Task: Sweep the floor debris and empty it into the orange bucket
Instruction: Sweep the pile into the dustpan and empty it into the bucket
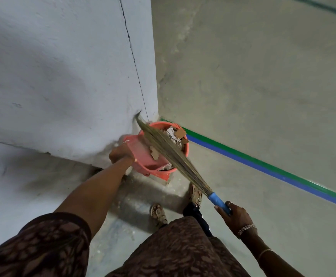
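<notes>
Floral sleeve (43, 246); bristly broom (169, 150) overlies plastic dustpan (141, 156), bucket (164, 174).

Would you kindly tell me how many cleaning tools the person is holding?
2: a pink dustpan in the left hand, tipped over the orange bucket; a broom gripped by its blue handle in the right hand.

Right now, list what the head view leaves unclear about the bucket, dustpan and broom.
Head view only.
1. The orange bucket: how full it is, since the dustpan and broom cover most of its mouth.
2. Dustpan handle: hidden under the left hand.
3. Broom tip: blurred against the wall.
4. Broom handle end: hidden inside the right hand.
</notes>
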A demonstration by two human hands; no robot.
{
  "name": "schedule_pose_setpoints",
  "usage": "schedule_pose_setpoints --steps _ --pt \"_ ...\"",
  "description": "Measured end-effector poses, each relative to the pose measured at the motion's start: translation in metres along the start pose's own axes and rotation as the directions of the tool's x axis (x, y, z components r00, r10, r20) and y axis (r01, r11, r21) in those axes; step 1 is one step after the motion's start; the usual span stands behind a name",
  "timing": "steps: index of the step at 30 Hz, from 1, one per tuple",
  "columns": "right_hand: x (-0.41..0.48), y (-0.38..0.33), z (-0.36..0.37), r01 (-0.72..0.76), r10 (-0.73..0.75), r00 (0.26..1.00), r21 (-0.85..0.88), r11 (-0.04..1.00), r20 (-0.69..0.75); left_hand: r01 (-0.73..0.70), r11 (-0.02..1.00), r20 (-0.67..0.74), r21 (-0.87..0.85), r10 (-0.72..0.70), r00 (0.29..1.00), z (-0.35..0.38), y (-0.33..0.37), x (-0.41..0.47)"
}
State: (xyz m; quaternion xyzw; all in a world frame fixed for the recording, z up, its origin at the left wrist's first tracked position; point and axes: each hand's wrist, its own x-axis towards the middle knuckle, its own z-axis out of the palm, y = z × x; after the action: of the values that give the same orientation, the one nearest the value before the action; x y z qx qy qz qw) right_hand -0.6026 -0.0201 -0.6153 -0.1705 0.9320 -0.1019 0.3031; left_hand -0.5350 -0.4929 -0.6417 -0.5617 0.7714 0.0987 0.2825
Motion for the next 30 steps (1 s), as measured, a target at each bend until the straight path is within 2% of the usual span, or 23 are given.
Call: schedule_pose_setpoints --steps 3,6,9,14,20,22,25,28,30 --pt "0.000 -0.001 0.006 0.038 -0.035 0.998 -0.044 0.998 0.060 -0.047 0.999 0.047 -0.020 0.048 0.998 -0.001 -0.003 0.002" --pt "0.001 -0.001 0.013 0.002 0.005 0.996 -0.081 0.997 0.093 -0.045 0.999 -0.007 -0.007 0.045 0.999 0.002 -0.004 0.011" --pt "0.002 0.002 0.016 -0.074 0.076 0.997 -0.059 0.996 0.034 0.029 1.000 0.050 0.009 -0.030 0.998 -0.009 -0.006 0.007" --pt "-0.005 0.004 0.007 -0.140 0.142 0.989 0.050 0.989 -0.034 -0.059 0.998 -0.072 -0.020 0.058 0.996 0.003 -0.015 0.019" --pt "-0.016 0.007 0.009 -0.061 0.065 0.997 0.069 0.996 -0.047 -0.098 0.995 0.011 0.006 0.098 0.995 -0.009 -0.004 0.003" --pt "-0.018 0.005 0.013 -0.013 0.013 1.000 0.025 1.000 0.000 -0.108 0.994 -0.022 -0.003 0.108 0.994 -0.006 -0.001 0.001" --pt "-0.016 0.003 0.020 0.002 0.002 0.996 -0.037 0.999 0.087 -0.154 0.988 -0.153 0.028 0.157 0.976 -0.004 0.002 -0.007" --pt "-0.012 0.006 0.023 -0.078 0.078 0.995 -0.016 0.997 0.056 -0.181 0.984 -0.230 0.003 0.177 0.957 -0.003 -0.006 -0.017" --pt "-0.012 0.008 0.018 -0.130 0.130 0.992 0.047 0.990 0.009 -0.205 0.976 -0.262 0.073 0.217 0.940 -0.006 -0.013 -0.026"
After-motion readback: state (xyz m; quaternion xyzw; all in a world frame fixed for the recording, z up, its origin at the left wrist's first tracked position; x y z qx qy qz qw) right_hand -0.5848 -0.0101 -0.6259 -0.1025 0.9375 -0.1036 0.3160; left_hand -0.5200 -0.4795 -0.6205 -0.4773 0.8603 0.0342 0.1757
